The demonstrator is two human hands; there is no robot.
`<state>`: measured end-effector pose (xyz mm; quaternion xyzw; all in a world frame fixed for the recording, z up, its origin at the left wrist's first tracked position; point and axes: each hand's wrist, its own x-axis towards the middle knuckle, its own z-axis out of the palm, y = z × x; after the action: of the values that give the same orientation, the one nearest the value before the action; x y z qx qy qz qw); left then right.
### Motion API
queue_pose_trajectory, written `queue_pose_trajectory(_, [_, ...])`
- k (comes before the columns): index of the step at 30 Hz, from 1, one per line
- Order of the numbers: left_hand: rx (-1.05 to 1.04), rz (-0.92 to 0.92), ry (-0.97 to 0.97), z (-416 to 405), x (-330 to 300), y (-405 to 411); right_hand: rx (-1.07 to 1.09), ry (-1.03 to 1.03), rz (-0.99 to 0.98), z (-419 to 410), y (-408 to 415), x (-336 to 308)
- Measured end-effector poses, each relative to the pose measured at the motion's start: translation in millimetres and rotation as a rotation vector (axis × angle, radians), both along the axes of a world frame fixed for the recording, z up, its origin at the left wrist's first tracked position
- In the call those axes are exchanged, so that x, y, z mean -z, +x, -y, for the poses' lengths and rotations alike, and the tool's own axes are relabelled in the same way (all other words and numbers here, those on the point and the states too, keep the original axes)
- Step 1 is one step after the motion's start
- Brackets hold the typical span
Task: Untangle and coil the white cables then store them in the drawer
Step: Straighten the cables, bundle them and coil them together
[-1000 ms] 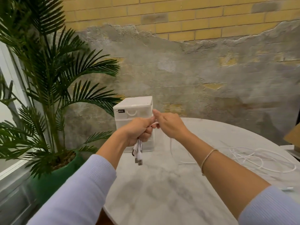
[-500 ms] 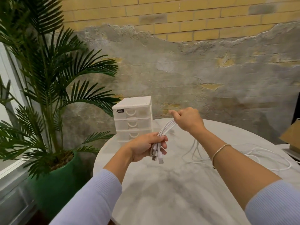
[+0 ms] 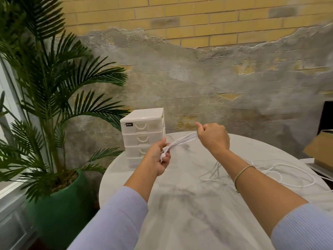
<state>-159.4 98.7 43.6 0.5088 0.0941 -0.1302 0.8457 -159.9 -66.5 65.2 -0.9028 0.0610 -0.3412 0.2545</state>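
Over table point(image 3: 180, 213), cables point(image 3: 182, 143) inside fingers point(image 3: 166, 157).

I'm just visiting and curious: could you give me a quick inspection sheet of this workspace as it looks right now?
Surface: round marble-look table.
Job's things: white cables stretched between both hands; white drawer unit at the table's far left edge, drawers closed.
Clutter: nothing seen.
Hands: left hand grips the cable ends; right hand grips the bundle further along.
Cables: loose loops trail on the table at right.
Surroundings: potted palm, brick wall, cardboard box.
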Motion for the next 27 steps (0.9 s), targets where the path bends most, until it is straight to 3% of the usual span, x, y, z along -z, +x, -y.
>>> queue_pose_trajectory(4, [-0.022, 0.001, 0.075, 4.5, -2.2, 2.7, 0.004, -0.017, 0.014, -2.2, -1.4, 3.5])
queue_pose_trajectory(10, [-0.006, -0.036, -0.020, 11.3, -0.5, -0.1, -0.032, -0.018, 0.026, -2.6, -4.9, -1.4])
queue_pose_trajectory(13, [-0.013, -0.036, 0.150, 14.1, 3.2, -4.2, -0.041, -0.001, -0.007, -0.7, -8.0, -5.8])
queue_pose_trajectory(17, [0.051, 0.240, 0.590, 15.4, 5.1, -8.8, -0.085, -0.020, -0.132, 0.7, -5.2, -10.3])
queue_pose_trajectory(19, [0.125, 0.455, 0.602, 19.6, 5.5, -11.3, -0.084, -0.032, -0.164, 0.1, -3.6, -11.7])
queue_pose_trajectory(21, [0.220, 0.558, 0.580, 27.5, 6.4, -13.5, -0.084, -0.060, -0.177, -1.6, -2.9, -12.9])
queue_pose_trajectory(27, [0.286, 0.593, 0.641, 33.4, 22.6, -14.9, -0.101, 0.039, -0.286, 3.0, 5.2, -13.4])
